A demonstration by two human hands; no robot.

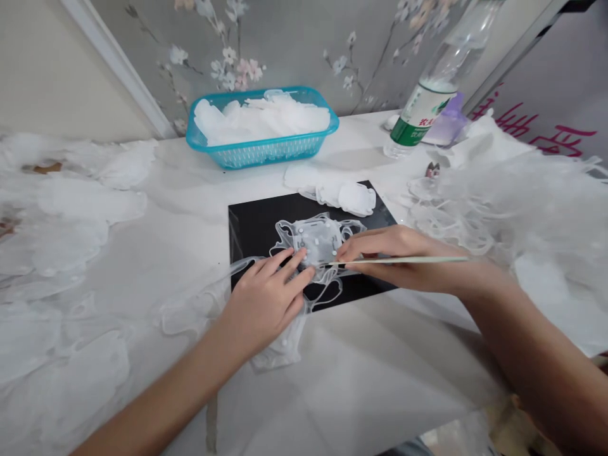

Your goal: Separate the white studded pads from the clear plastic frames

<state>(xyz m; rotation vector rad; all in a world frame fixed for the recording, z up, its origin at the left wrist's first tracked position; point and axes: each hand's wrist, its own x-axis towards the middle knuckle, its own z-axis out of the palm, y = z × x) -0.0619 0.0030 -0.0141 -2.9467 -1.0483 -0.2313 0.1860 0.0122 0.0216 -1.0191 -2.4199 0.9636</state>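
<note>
A translucent, rounded-square plastic piece [317, 239] with small holes and loose clear strips around it lies on a black mat [251, 221]. My left hand [266, 291] rests at its lower left edge, fingers stretched out and fingertips touching it. From the right, my right hand [403, 256] pinches a thin, pale green stick-like tool [408, 259]. The tool's tip meets the lower right edge of the piece; what kind of tip it has is too small to tell. At the mat's far edge lies a row of white, rounded plastic pieces [356, 198].
A blue basket [263, 155] full of white pieces stands at the back. Behind to the right is a water bottle [422, 107] beside a purple bag [446, 120]. Clear scraps [513, 202] heap at the right, and white sheets [71, 221] spread over the left of the table [370, 367].
</note>
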